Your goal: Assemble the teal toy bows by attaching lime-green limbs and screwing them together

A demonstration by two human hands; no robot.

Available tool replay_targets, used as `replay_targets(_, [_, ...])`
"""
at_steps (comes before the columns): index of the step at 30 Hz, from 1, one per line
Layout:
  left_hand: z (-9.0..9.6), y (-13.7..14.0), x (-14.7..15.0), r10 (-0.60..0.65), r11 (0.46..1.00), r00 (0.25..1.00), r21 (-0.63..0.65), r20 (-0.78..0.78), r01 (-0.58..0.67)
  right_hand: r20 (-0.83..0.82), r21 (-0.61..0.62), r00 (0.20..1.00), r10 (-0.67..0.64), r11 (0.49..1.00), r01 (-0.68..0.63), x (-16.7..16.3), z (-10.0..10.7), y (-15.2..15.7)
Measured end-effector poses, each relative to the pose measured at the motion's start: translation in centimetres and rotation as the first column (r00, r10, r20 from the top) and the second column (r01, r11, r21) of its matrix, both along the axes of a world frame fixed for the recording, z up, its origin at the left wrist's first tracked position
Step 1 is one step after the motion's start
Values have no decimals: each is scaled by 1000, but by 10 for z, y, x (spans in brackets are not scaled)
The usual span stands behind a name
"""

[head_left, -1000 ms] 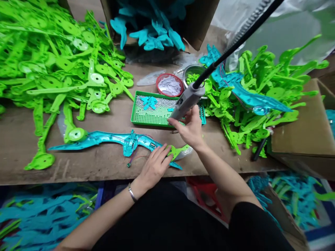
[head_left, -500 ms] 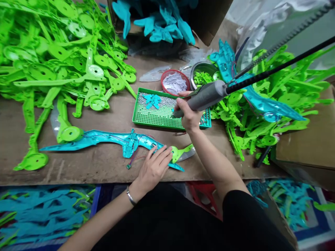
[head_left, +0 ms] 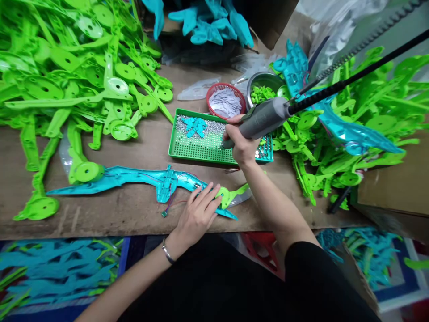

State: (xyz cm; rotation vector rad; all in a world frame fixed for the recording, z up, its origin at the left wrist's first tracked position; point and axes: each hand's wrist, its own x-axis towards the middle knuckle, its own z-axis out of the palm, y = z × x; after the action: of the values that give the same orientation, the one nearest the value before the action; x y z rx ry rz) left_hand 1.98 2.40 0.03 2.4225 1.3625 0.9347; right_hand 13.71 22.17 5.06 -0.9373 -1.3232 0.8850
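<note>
My right hand [head_left: 244,144] is wrapped round a grey electric screwdriver [head_left: 263,120] that hangs from a black cable and a coiled cord. Its tip is over the green tray [head_left: 201,154], which holds many small silver screws [head_left: 212,127] and a little heap of blue plastic pieces [head_left: 194,126]. My left hand [head_left: 197,212] lies flat, fingers stretched, on the right end of a long blue plastic bow half [head_left: 134,174] with thin wires along it. A green plastic arm [head_left: 228,195] joins that end beside my fingertips. Another green part [head_left: 87,172] sits at the bow's left end.
A large pile of green parts [head_left: 67,60] covers the back left, another [head_left: 308,147] the right, with a wired blue bow half [head_left: 345,120] on top. Behind the tray are a red basket [head_left: 210,103] of white slips and a metal bowl [head_left: 251,82] of green pieces.
The view has shifted slightly. My right hand stays over the tray with the screwdriver, and my left hand keeps its place on the blue bow half.
</note>
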Motion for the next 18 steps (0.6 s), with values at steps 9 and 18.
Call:
replay_targets(9, [-3, -1, -1, -9, 1000, 999, -19, -36, 8, 62, 23, 998, 6, 1000, -7, 5, 10, -2])
replay_targets(18, [-9, -1, 0, 1, 1000, 1000, -15, 13, -1, -70, -141, 968, 242, 958, -250, 41, 52, -110])
